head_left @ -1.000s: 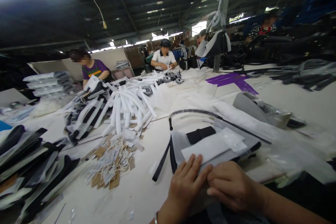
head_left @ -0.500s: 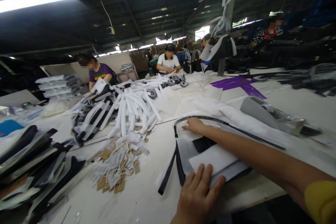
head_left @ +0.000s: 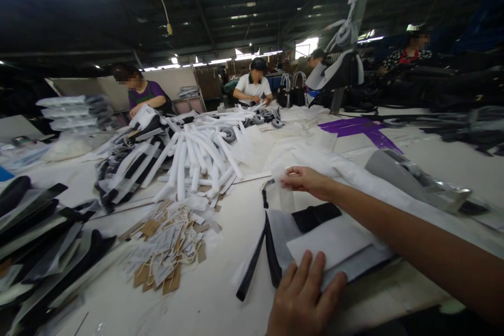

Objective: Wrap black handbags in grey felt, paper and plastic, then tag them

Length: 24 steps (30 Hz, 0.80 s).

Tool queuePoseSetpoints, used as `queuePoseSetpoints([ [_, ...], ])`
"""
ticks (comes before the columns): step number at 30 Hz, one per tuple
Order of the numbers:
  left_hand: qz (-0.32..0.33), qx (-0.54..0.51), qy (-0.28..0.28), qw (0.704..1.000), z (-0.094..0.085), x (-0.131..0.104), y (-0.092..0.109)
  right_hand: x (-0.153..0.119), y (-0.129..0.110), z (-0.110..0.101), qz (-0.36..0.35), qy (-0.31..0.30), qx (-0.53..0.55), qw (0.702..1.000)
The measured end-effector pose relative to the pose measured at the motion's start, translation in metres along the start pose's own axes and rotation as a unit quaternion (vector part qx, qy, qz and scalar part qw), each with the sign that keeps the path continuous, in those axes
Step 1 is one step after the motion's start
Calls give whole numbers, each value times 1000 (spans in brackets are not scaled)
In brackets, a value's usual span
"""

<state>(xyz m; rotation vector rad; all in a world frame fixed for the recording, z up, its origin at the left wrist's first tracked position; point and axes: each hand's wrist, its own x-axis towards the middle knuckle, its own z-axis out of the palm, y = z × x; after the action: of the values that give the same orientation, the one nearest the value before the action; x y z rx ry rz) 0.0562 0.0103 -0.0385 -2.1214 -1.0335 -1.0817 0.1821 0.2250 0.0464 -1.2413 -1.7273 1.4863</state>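
Observation:
My left hand (head_left: 305, 294) lies with fingers spread on a black bag piece wrapped in pale sheeting, at the table's near edge. Beneath its fingertips is a folded white foam sheet (head_left: 331, 236). A black patch (head_left: 317, 216) of the piece shows above the foam, and a black strap end (head_left: 252, 265) sticks out to the left. Farther back, my right hand (head_left: 305, 181) pinches a thin translucent white sheet (head_left: 286, 197), which hangs from its fingertips. Just left of that sheet lies a short dark strap part with a metal fitting (head_left: 265, 194).
Tags with strings (head_left: 169, 252) lie heaped left of the bag piece. White foam tubes (head_left: 197, 160) are piled behind them, and wrapped black pieces (head_left: 43, 252) are stacked at far left. Purple strips (head_left: 358, 130) lie at the back right. Several co-workers sit beyond the table.
My right hand was over the curved black strap; it now holds up a translucent sheet there, and most of the strap's curve no longer shows. My left hand has stayed on the foam.

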Motion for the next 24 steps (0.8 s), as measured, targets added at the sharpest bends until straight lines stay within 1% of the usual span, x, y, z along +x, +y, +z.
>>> queuePoseSetpoints([
  [2,0,0,-3,1000,-1,1,-1,-16,-8,1,-27,-5,34,999],
  [4,1,-1,-10,1000,-2,2,-2,-35,-11,4,-69,-14,34,997],
  [6,3,-2,-20,1000,-3,2,-3,-56,-10,4,-141,-27,-27,989],
  [7,3,-2,-23,1000,-4,3,-3,-67,-7,3,-184,-41,-75,979],
  [9,1,-7,-28,1000,-4,2,-3,-89,0,0,-254,-76,-168,949],
  [10,-1,-12,-29,1000,-3,2,-2,-100,4,-2,-275,-94,-201,936],
  [12,-14,-26,-33,999,-2,2,-1,-122,10,-6,-277,-132,-239,921],
  [16,-25,-49,-27,998,-1,3,1,-160,11,-10,-226,-190,-284,912],
  [18,-26,-59,-33,997,-3,5,0,-171,7,-12,-218,-216,-273,912],
  [19,-29,-70,-42,996,-4,6,0,-174,5,-13,-212,-225,-247,918],
  [20,-32,-82,-51,995,-5,6,0,-174,2,-14,-203,-222,-208,931],
  [21,-33,-91,-55,994,-6,7,0,-171,0,-14,-192,-194,-164,948],
  [22,-34,-96,-53,993,-6,7,-1,-167,-1,-14,-183,-140,-128,965],
  [23,-34,-92,-48,994,-6,6,0,-162,-2,-13,-177,-69,-110,976],
  [24,-31,-82,-42,995,-6,5,0,-155,-3,-12,-173,2,-116,978],
])
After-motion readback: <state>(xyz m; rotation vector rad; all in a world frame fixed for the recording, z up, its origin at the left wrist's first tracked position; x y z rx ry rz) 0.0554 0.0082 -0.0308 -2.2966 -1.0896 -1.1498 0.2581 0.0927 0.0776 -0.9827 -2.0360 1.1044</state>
